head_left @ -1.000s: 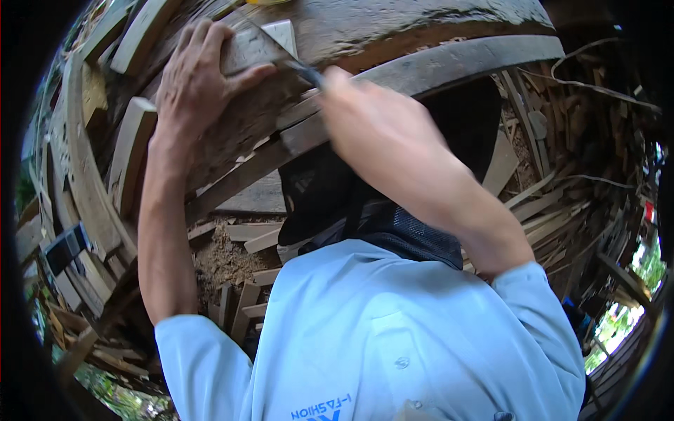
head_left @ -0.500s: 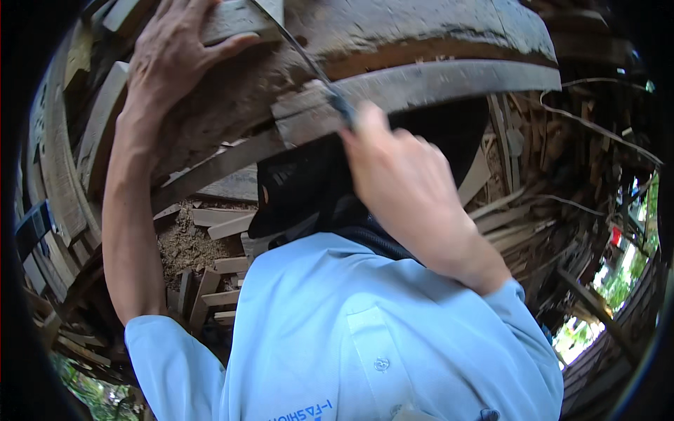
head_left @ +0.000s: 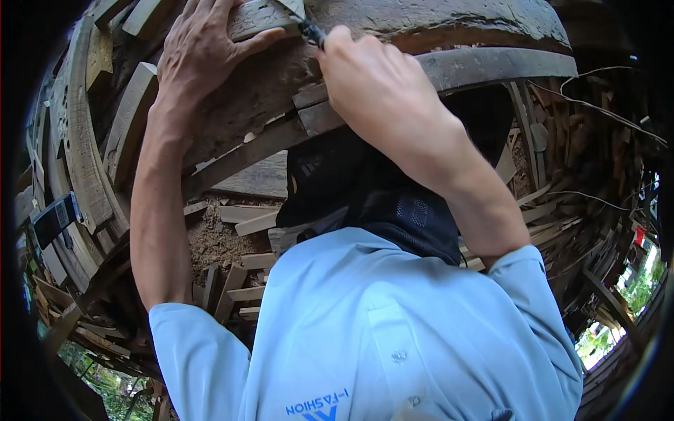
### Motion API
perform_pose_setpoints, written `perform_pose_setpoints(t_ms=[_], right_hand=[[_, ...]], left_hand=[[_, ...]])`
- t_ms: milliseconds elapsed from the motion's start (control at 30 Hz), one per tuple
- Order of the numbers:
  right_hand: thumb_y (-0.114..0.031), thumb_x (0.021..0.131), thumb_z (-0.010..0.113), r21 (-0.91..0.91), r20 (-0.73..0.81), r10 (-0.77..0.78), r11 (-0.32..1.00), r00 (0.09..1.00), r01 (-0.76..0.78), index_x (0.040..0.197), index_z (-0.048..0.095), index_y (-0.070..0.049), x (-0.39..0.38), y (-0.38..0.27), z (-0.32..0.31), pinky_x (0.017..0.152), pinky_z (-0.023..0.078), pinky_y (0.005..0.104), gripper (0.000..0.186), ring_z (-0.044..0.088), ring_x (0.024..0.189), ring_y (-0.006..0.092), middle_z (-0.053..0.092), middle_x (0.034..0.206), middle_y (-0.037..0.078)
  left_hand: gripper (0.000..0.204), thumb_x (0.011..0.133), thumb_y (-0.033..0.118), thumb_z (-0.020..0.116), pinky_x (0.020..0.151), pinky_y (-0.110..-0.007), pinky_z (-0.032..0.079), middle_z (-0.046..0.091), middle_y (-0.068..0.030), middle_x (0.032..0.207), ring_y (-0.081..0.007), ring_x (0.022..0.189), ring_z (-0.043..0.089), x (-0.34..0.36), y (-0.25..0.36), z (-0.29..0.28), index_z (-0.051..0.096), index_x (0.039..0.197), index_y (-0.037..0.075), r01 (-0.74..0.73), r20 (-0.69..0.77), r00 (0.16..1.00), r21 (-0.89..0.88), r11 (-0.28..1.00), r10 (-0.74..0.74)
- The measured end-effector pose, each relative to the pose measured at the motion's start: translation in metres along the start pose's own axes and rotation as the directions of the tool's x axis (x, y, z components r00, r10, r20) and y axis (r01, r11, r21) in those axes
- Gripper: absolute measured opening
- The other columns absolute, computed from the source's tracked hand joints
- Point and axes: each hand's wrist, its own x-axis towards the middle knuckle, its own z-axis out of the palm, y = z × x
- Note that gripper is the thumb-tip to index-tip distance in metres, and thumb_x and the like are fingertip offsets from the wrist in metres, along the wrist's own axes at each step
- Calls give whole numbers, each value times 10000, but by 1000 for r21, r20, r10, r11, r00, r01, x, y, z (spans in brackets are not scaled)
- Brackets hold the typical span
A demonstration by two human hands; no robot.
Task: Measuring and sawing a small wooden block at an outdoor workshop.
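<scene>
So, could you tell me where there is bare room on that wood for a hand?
Bare: the plank face right of the right hand. Crowded: the left hand and tool, and the scrap pile below.

Left hand (head_left: 203, 52) flat on wooden block (head_left: 256, 17), right hand (head_left: 372, 84) around dark-handled tool (head_left: 312, 31).
</scene>
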Motion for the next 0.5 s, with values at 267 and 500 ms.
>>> perform_pose_setpoints(t_ms=[267,500], right_hand=[[-198,1056,559,63,48,53,996,997,-56,961,529,-27,-3,0,5,556,569,470,198,681,612,374,642,661,195],[-222,1055,569,-133,416,417,907,808,-400,1016,539,1,-60,-28,-49,546,574,463,229,713,648,368,680,716,217]], left_hand=[[730,844,702,709,916,-461,525,609,-97,1139,-307,1095,604,-4,4,2,582,1221,91,59,41,997,20,998,-60],[657,809,624,773,974,-476,479,606,-154,1196,-345,1162,562,11,20,-25,611,1153,87,111,137,985,-43,993,-105]])
